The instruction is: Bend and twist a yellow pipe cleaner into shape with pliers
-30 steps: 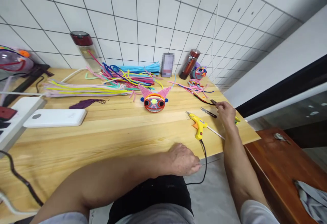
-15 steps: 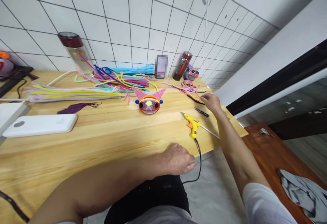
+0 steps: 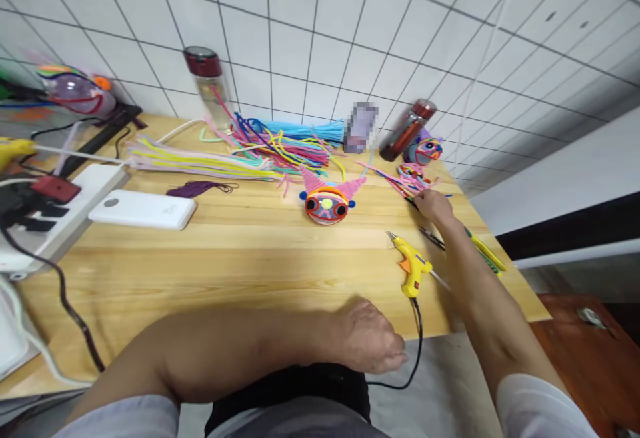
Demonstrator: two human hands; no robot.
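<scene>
My right hand (image 3: 434,205) reaches across the wooden table (image 3: 240,258) to a small heap of pink and dark pipe cleaners (image 3: 406,180). Its fingers are curled at the heap's near edge; what they pinch is hidden. My left hand (image 3: 373,343) rests at the table's front edge, fingers curled loosely, next to the black cord of a yellow glue gun (image 3: 413,268). A round pipe-cleaner face with pink ears (image 3: 327,203) lies in the middle. Small dark scissors (image 3: 431,238) lie by my right wrist.
A long heap of coloured pipe cleaners (image 3: 225,158) runs along the back, with a clear bottle (image 3: 207,88), a red bottle (image 3: 407,129) and a small colourful figure (image 3: 426,151). A white power bank (image 3: 143,209) and a power strip (image 3: 45,218) lie on the left. A yellow-handled tool (image 3: 486,255) lies near the right edge.
My right hand has moved further back, from beside the scissors to the small heap of pipe cleaners. My head has turned left, showing more of the table's left side. The left hand stays put.
</scene>
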